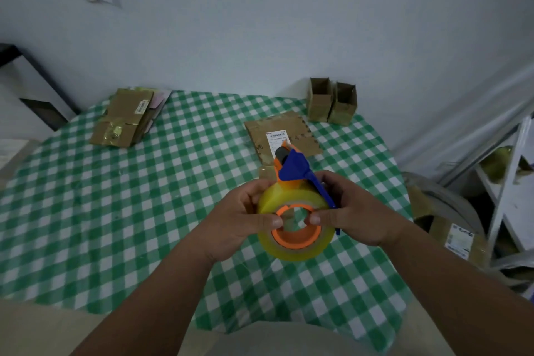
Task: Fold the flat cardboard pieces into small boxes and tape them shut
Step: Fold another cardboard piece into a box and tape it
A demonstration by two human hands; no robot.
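Observation:
Both my hands hold a tape dispenser [291, 167], orange and blue, with a yellow-clear tape roll [291, 248] on it, above the table's middle. My left hand [242, 217] grips the roll's left side with the thumb at the orange core. My right hand [352, 211] grips the right side by the blue handle. Beyond the dispenser a flat cardboard piece [291, 124] with a white label lies on the table. Two folded small boxes [332, 101] stand open-topped at the far right edge. A stack of flat cardboard pieces [124, 115] lies at the far left.
The round table [115, 211] wears a green and white checked cloth and stands against a pale wall. A white shelf frame [508, 182] and more cardboard with a label [459, 240] are on the floor to the right. A dark frame [37, 89] stands at the left.

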